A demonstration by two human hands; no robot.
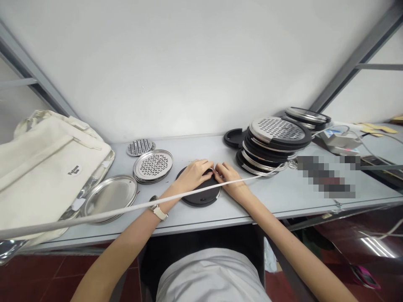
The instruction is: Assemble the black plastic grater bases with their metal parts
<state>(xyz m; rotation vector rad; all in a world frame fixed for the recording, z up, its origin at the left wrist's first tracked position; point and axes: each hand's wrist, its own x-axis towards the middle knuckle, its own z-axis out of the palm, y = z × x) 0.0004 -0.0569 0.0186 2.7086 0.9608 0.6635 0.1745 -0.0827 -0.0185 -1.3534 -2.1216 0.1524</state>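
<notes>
A round black plastic base (201, 196) with a metal edge showing at its right lies flat on the table in front of me. My left hand (195, 174) reaches over its far side, fingers bent and pressed at the far rim. Close beside it, my right hand (228, 178) pinches the same rim at the far right. The fingertips of both hands nearly meet; whatever small part may be between them is hidden. Left of my hands are perforated metal grater plates (154, 165), a smaller grater plate (140, 147) and plain round metal trays (111, 196).
A tall stack of black bases with grater plates (277, 129) stands to the right, a loose black base (234, 137) behind it. Cream cloth bags (53, 159) cover the left end. A white cable (132, 206) crosses in front of my wrists. Farther right sits a grey box (341, 140).
</notes>
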